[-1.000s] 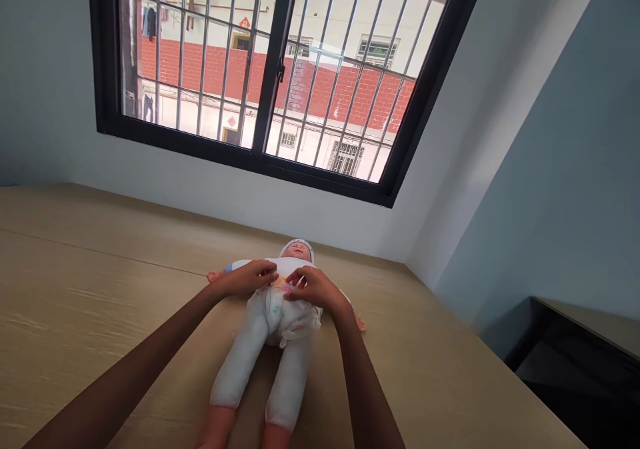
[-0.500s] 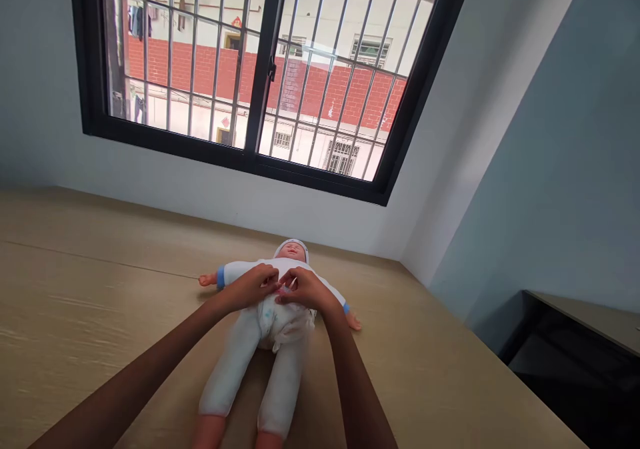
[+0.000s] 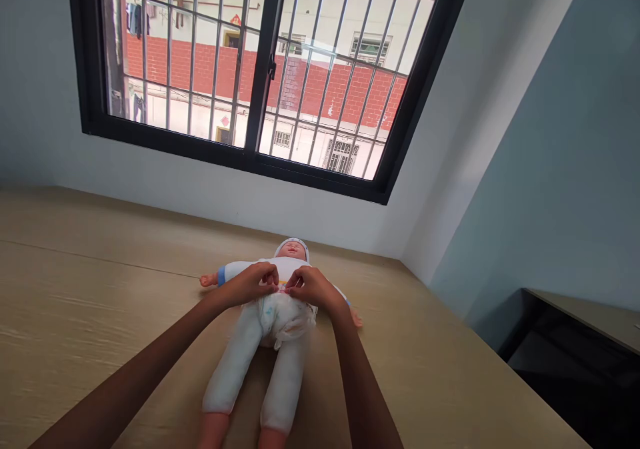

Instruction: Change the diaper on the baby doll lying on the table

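A baby doll [image 3: 233, 372] in a white outfit with blue cuffs and a white cap lies on its back, head toward the window and legs toward me. Around its hips is a white diaper [image 3: 289, 317] with ruffled leg edges. My left hand [image 3: 260, 281] is closed in a pinch at the diaper's front waist. Just beside it, my right hand [image 3: 310, 287] pinches the same waist edge from the other side. A small pink and yellow patch shows between the fingertips. My hands partly cover the doll's belly.
The doll rests on a wide wooden tabletop [image 3: 115, 315] that meets the wall behind. Above stands a black-framed window [image 3: 250, 159] with metal bars outside. At the right, beyond the table edge, is a dark piece of furniture [image 3: 575, 362].
The fingertips have moved slightly apart along the diaper's waist, and the pink and yellow patch shows more clearly. The doll's legs have shifted slightly to the right.
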`<state>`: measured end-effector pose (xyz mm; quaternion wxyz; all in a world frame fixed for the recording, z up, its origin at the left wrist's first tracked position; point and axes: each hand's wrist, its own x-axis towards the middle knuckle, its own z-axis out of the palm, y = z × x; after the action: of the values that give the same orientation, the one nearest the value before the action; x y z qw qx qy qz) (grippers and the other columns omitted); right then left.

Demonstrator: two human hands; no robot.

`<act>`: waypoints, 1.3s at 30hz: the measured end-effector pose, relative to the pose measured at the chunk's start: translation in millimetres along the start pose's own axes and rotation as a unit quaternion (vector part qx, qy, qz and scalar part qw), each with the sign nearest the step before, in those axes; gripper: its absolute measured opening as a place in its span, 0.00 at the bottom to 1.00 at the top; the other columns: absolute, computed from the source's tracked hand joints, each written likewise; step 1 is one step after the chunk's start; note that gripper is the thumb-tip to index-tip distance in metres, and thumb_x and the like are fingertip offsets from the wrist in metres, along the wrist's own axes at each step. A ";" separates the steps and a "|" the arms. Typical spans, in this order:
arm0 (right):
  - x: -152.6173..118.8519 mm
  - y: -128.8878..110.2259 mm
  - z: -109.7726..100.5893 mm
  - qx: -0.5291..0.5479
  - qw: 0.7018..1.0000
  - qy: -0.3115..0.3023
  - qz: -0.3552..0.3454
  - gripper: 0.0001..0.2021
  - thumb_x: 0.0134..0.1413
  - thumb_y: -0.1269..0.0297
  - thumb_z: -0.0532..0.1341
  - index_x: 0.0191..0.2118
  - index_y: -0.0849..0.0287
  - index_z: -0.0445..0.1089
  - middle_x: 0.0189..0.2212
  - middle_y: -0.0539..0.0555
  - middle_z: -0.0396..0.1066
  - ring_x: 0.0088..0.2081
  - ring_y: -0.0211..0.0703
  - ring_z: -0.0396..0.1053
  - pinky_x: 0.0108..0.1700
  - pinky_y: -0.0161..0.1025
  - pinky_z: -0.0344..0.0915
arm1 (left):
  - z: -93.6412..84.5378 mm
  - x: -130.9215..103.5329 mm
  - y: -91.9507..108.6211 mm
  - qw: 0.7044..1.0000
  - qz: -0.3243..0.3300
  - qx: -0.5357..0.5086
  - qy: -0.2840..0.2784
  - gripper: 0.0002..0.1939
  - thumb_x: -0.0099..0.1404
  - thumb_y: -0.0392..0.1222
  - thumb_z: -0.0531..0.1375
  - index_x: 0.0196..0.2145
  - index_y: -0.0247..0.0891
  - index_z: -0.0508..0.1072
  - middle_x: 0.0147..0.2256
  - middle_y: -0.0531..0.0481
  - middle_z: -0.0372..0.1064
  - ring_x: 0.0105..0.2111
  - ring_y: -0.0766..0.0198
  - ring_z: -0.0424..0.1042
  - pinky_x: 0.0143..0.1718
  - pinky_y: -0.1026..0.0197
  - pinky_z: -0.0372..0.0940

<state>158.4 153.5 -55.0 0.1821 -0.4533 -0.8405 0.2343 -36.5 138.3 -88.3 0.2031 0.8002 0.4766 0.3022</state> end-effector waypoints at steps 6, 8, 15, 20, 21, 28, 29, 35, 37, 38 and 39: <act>0.0 -0.5 0.2 -0.015 1.000 0.005 -0.014 0.02 0.50 0.74 0.65 0.32 0.62 0.73 0.30 0.51 0.72 0.33 0.38 0.68 0.34 0.33 0.61 | -0.4 0.5 1.4 1.000 0.011 -0.008 0.006 0.12 0.59 0.50 0.55 0.33 0.40 0.70 0.37 0.48 0.68 0.39 0.57 0.68 0.41 0.58 0.63; 0.3 -0.2 0.7 -0.020 1.000 0.005 -0.019 0.02 0.50 0.75 0.64 0.30 0.62 0.72 0.30 0.51 0.72 0.33 0.38 0.67 0.34 0.34 0.60 | 0.2 -0.5 2.7 1.000 0.014 -0.011 0.009 0.14 0.59 0.51 0.55 0.35 0.40 0.72 0.39 0.47 0.68 0.40 0.56 0.68 0.42 0.57 0.63; -1.0 1.1 0.8 -0.017 0.999 0.006 -0.029 0.04 0.53 0.75 0.58 0.30 0.60 0.66 0.33 0.51 0.70 0.34 0.39 0.65 0.34 0.34 0.58 | -0.4 -3.6 5.5 0.999 0.016 -0.024 0.012 0.16 0.60 0.53 0.55 0.37 0.41 0.75 0.43 0.46 0.69 0.43 0.55 0.68 0.43 0.57 0.65; -1.0 1.8 0.4 0.010 0.999 0.008 -0.038 0.05 0.52 0.75 0.57 0.31 0.58 0.62 0.32 0.48 0.68 0.35 0.38 0.64 0.35 0.34 0.59 | 1.1 -1.8 5.2 0.999 0.012 -0.029 0.020 0.16 0.60 0.53 0.55 0.37 0.41 0.75 0.42 0.47 0.69 0.42 0.55 0.68 0.42 0.57 0.65; -0.8 2.0 0.3 0.017 0.999 0.008 -0.043 0.05 0.52 0.76 0.57 0.31 0.58 0.62 0.32 0.48 0.68 0.35 0.38 0.65 0.36 0.34 0.60 | 1.8 -1.3 5.2 0.999 0.012 -0.029 0.022 0.16 0.60 0.53 0.55 0.36 0.41 0.75 0.41 0.47 0.69 0.42 0.55 0.68 0.43 0.57 0.65; -1.4 2.4 -0.8 0.090 0.995 -0.012 -0.030 0.08 0.49 0.78 0.56 0.34 0.58 0.61 0.32 0.47 0.67 0.35 0.37 0.65 0.36 0.34 0.60 | 4.5 -0.4 5.9 0.999 0.017 -0.028 0.020 0.16 0.59 0.53 0.55 0.34 0.40 0.75 0.39 0.47 0.68 0.41 0.55 0.67 0.45 0.55 0.63; -1.4 2.5 -0.9 0.096 0.995 -0.013 -0.031 0.08 0.49 0.77 0.56 0.34 0.58 0.61 0.32 0.47 0.67 0.35 0.38 0.65 0.37 0.34 0.60 | 4.9 -0.2 6.1 0.999 0.017 -0.028 0.020 0.16 0.59 0.53 0.55 0.35 0.40 0.75 0.39 0.47 0.68 0.41 0.55 0.67 0.45 0.55 0.63; 0.0 7.2 -2.8 0.099 0.994 -0.005 -0.051 0.09 0.47 0.78 0.56 0.34 0.58 0.62 0.33 0.48 0.67 0.36 0.38 0.65 0.39 0.35 0.61 | 8.1 0.5 7.4 0.999 0.020 -0.026 0.021 0.13 0.58 0.48 0.54 0.34 0.41 0.75 0.38 0.47 0.69 0.44 0.54 0.66 0.48 0.55 0.62; 0.2 9.3 -3.9 0.100 0.994 -0.008 -0.051 0.10 0.46 0.78 0.55 0.35 0.58 0.62 0.33 0.48 0.67 0.36 0.38 0.66 0.39 0.35 0.62 | 9.0 0.3 8.0 0.999 0.019 -0.025 0.023 0.12 0.57 0.46 0.53 0.32 0.40 0.74 0.38 0.48 0.69 0.44 0.54 0.66 0.49 0.55 0.62; 0.0 9.7 -4.4 0.100 0.994 -0.012 -0.047 0.10 0.46 0.78 0.56 0.35 0.58 0.63 0.33 0.48 0.67 0.36 0.38 0.66 0.38 0.35 0.62 | 9.3 0.0 8.4 0.999 0.018 -0.025 0.026 0.12 0.57 0.46 0.53 0.31 0.40 0.74 0.38 0.48 0.68 0.44 0.54 0.66 0.49 0.54 0.62; -0.3 9.6 -4.8 0.100 0.994 -0.017 -0.042 0.11 0.45 0.78 0.56 0.35 0.58 0.64 0.33 0.48 0.68 0.36 0.38 0.66 0.38 0.35 0.62 | 9.4 -0.3 8.9 0.999 0.017 -0.025 0.028 0.11 0.57 0.46 0.53 0.30 0.40 0.73 0.37 0.48 0.68 0.43 0.54 0.66 0.48 0.54 0.62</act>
<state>167.5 159.0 -56.4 0.2219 -0.3933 -0.8339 0.3173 -24.6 133.5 -89.9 0.2040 0.7941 0.4608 0.3398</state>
